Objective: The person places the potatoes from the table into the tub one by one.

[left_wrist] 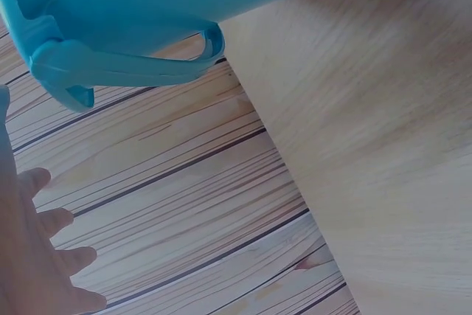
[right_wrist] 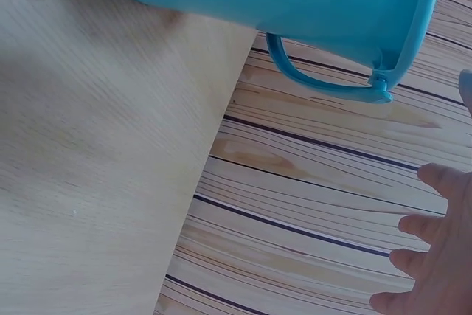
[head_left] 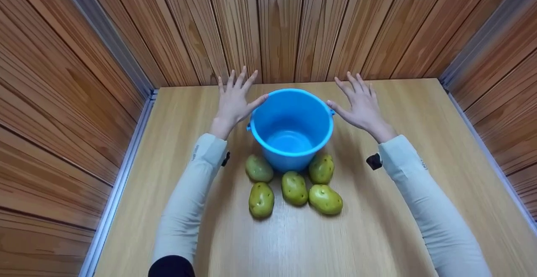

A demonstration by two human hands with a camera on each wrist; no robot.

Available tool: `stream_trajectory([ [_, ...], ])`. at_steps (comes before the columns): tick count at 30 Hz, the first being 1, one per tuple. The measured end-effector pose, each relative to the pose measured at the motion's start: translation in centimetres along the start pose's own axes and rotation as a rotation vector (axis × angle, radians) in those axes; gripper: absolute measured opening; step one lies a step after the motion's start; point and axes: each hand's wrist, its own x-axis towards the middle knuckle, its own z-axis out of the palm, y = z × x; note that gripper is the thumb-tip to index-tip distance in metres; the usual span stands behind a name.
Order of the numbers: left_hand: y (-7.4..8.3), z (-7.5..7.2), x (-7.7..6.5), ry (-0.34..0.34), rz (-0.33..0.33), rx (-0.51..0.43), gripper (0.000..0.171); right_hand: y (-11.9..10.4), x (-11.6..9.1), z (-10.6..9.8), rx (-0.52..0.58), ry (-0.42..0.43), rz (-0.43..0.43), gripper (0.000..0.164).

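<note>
A blue bucket (head_left: 289, 158) stands upright on the wooden table, and its visible inside is bare. My left hand (head_left: 234, 101) is spread on its left, the thumb near the rim. On the other side my right hand (head_left: 361, 104) is spread too, its thumb near the right handle mount. Neither hand holds anything; whether the thumbs touch the bucket I cannot tell. Several greenish potatoes lie in front, including a left rear potato (head_left: 258, 168), a middle potato (head_left: 294, 188) and a right front potato (head_left: 326, 199). Both wrist views show the bucket's handle (left_wrist: 147, 69) hanging behind it.
The table (head_left: 168, 176) is enclosed by a wood-patterned back wall (head_left: 279, 29) and side walls. Metal rails (head_left: 119, 189) run along the table's sides. Dark wrist devices (head_left: 374, 162) sit at the cuffs of the light sleeves.
</note>
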Motion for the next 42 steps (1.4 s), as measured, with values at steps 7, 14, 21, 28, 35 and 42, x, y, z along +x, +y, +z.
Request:
stream_trajectory([
  [7,-0.3,0.1,-0.7,-0.02,-0.009,-0.033,0.076,0.2,-0.5,0.2,-0.008,-0.004,0.001,0.072],
  [14,-0.8,0.7,-1.3,-0.041,-0.012,-0.059,0.079,0.5,-1.2,0.4,0.005,-0.007,0.018,0.073],
  [21,-1.2,1.0,-2.4,-0.032,-0.017,-0.1,0.08,0.8,-2.1,0.8,0.03,0.009,0.018,0.071],
  [28,-1.1,1.0,-2.9,-0.037,0.0,-0.106,0.084,1.1,-3.0,1.1,0.045,0.037,0.013,0.067],
  [35,-0.3,0.8,-3.3,-0.056,0.016,-0.11,0.085,1.7,-3.9,0.9,0.064,0.037,0.022,0.064],
  [42,0.7,0.5,-4.0,-0.064,0.036,-0.131,0.087,2.1,-4.9,1.1,0.068,0.034,0.016,0.065],
])
